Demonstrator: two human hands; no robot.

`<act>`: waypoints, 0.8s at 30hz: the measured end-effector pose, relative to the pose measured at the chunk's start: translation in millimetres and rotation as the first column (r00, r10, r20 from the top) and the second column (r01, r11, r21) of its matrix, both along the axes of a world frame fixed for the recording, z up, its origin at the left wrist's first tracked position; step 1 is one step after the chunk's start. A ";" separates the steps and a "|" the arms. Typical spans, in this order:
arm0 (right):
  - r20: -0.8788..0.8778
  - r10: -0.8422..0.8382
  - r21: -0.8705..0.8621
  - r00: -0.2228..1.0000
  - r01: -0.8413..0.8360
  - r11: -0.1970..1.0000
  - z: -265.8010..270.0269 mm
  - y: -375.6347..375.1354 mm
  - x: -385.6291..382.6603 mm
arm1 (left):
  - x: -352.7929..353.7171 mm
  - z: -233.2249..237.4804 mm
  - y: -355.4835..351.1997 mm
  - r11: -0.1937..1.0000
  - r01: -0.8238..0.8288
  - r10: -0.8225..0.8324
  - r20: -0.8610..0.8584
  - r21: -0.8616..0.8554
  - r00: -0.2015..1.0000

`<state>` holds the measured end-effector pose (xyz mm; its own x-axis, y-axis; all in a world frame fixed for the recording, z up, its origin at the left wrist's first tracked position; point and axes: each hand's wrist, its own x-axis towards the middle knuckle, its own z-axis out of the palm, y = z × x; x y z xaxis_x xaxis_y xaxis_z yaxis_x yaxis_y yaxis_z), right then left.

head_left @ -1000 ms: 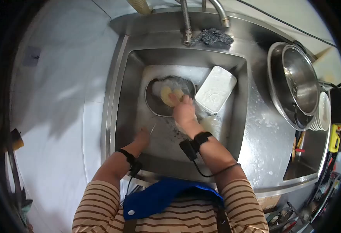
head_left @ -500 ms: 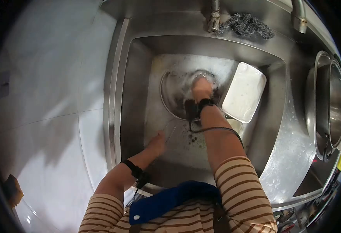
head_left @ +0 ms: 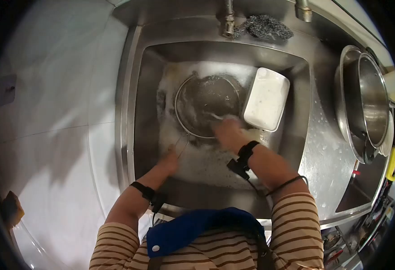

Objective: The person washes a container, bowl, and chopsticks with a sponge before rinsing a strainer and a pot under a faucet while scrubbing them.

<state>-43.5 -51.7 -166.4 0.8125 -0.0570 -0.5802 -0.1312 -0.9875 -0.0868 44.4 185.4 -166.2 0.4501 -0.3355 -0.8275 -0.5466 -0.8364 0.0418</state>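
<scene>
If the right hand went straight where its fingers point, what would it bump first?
Likely the soapy metal bowl: the right hand points into it from its near rim, and may already touch it.

The sink (head_left: 137, 112) basin is crowded. A round metal strainer (head_left: 202, 99) fills its centre, and a white rectangular container (head_left: 266, 99) stands just beside it against the right wall, with no clear gap between them. The left hand (head_left: 168, 161) and right hand (head_left: 227, 131) block the strainer's lower rim. Below them, at lower centre, the basin floor under foam (head_left: 206, 164) gives room. At the top, the tap pipe (head_left: 227, 20) and steel wool scourer (head_left: 263, 27) sit along the back ledge. At the right, stacked steel pots (head_left: 364, 99) stand on the drainboard (head_left: 321, 148), leaving a wet strip beside the basin.
</scene>
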 end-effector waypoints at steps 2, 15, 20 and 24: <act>-0.043 -0.136 0.042 0.990 0.138 0.990 -12.6 -21.6 13.9 | 2.5 17.9 -8.4 0.999 -0.030 0.030 0.014 0.013 0.999; 0.444 -0.398 0.176 0.803 0.357 0.917 -93.9 3.0 147.9 | -2.2 23.7 -5.8 0.985 0.081 -0.077 -0.032 0.151 0.996; -0.014 -0.579 0.333 0.816 0.549 0.766 25.9 -16.3 110.9 | 3.0 -11.8 27.7 0.989 0.143 -0.143 0.001 0.028 0.990; 0.047 -0.650 -0.020 0.759 0.651 0.759 -21.3 -36.2 71.7 | 1.1 15.1 15.9 1.000 -0.022 0.022 0.058 0.005 0.998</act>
<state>28.2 -87.9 -187.7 0.5924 -0.5975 -0.5404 -0.7405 -0.6680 -0.0733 45.4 201.3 -151.1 0.5047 -0.3207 -0.8015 -0.5293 -0.8484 0.0061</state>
